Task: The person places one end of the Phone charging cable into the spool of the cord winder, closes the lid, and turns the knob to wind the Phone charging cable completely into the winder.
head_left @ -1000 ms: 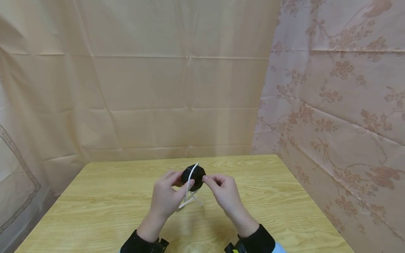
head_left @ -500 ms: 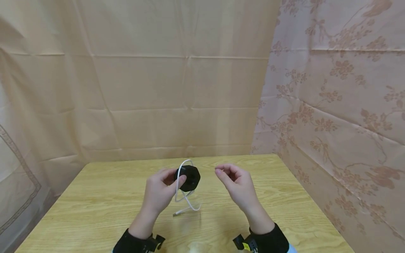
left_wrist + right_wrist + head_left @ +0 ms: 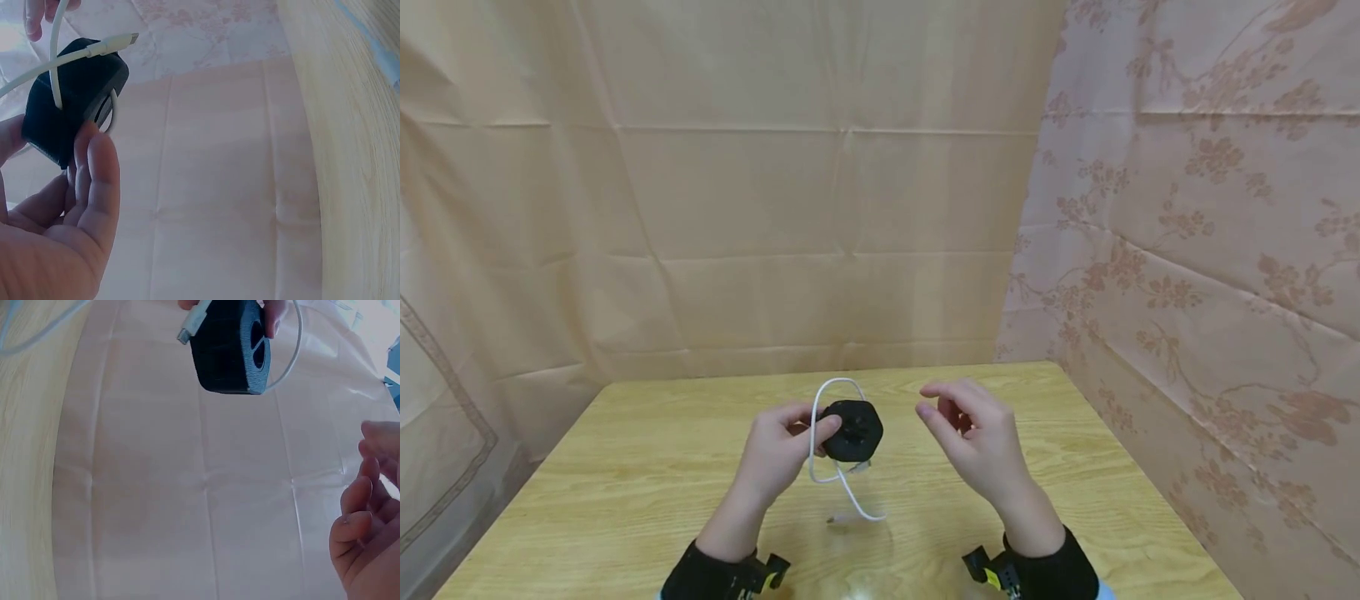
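My left hand [image 3: 775, 450] holds a thick black hexagonal piece [image 3: 867, 440] by its left side, thumb on the near face, above the table. A white USB-type cable [image 3: 812, 433] loops over the piece and hangs below it. Through the piece's body passes part of the cable, as the left wrist view shows, with a metal-tipped plug [image 3: 112, 45] lying across it. Round openings show in one face of the black piece [image 3: 219, 356] in the right wrist view. To the right, my right hand [image 3: 988, 437] is raised apart from it, fingers loosely bent, thumb and forefinger apart, holding nothing.
A wood-grain table [image 3: 625, 500] lies beneath both hands. Behind it hangs a plain beige curtain [image 3: 737, 208], and a pink flowered cloth [image 3: 1187, 250] runs along the right side. The cable's lower end dangles close over the tabletop.
The right hand has let go of the black piece's edge and drawn away to the right, its fingertips parting. The left hand has turned the piece's face toward the camera; the cable hangs looser and lower.
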`<control>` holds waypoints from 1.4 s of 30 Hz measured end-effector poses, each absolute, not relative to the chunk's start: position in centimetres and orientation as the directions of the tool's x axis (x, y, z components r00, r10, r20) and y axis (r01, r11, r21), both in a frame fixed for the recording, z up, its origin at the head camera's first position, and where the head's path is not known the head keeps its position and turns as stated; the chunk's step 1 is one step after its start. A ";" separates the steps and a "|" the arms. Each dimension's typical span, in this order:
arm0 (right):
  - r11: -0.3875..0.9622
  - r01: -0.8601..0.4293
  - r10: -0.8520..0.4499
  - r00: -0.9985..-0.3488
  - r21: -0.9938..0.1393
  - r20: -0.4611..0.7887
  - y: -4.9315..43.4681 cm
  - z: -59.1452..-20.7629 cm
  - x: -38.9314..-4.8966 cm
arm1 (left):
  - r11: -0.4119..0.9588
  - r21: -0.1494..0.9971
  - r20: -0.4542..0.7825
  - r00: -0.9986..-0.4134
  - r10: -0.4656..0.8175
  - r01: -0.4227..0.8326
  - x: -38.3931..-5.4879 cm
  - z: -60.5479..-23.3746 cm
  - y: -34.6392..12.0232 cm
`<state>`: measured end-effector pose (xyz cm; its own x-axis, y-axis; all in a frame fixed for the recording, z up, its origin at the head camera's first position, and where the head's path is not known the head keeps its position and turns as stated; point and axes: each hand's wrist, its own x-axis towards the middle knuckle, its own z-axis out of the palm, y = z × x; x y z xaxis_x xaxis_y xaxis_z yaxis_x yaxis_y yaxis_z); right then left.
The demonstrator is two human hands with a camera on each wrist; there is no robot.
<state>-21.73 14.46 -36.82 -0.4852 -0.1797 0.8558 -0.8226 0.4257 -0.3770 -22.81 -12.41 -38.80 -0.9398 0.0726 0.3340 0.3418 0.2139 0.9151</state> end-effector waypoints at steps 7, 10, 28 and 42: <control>0.460 -0.870 -0.308 -0.344 -0.178 0.887 14.2 -36.8 -22.0 | 0.137 0.961 0.225 -0.966 0.123 0.241 -23.0 -38.7 -12.4; 0.478 -0.872 -0.361 -0.308 -0.109 0.880 13.9 -36.9 -22.0 | 0.099 0.972 0.196 -0.965 0.172 0.215 -23.2 -39.0 -12.3; 0.697 -0.698 -0.367 -0.544 -0.164 0.755 10.2 -40.5 -21.9 | 0.211 0.913 0.297 -0.923 0.246 0.350 -22.7 -39.6 -10.9; 0.396 -0.435 -0.133 -0.899 -0.809 0.418 9.1 -40.0 -21.9 | 0.277 0.767 0.564 -0.814 0.141 0.579 -22.5 -40.4 -9.6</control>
<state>-21.86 9.07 -40.01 -0.8986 -0.1328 0.4183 -0.4350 0.3962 -0.8086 -22.49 -9.61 -40.37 -0.8139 0.1409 0.5637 0.5790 0.2771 0.7668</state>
